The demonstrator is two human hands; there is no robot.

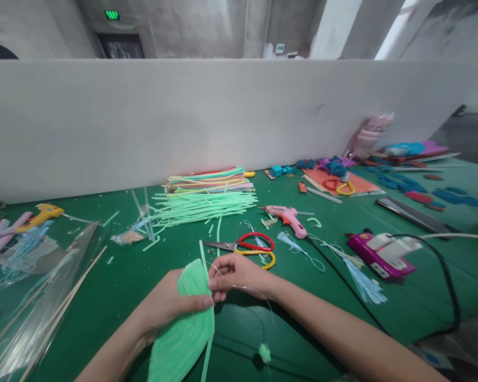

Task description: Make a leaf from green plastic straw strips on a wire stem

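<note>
My left hand [179,300] is closed on a light green panel [183,339] made of pipe cleaners laid side by side, its thumb lying across the front near the right edge. A single green pipe cleaner [207,355] runs along that edge and sticks out past it at top and bottom. My right hand [229,273] pinches at the same edge, fingertips together by the strip. A thin clear thread [258,293] loops from near the right fingers, and a small green tuft [265,353] hangs below on a line. Just beyond the right hand lie scissors [239,246] with red and yellow handles.
Bundled green pipe cleaners [207,207] lie at the back against a white partition [163,116]. A pink glue gun [289,217] with a black cable rests right of the scissors, near a purple power strip [378,254]. At left are a yellow glue gun [43,216] and clear plastic [59,302].
</note>
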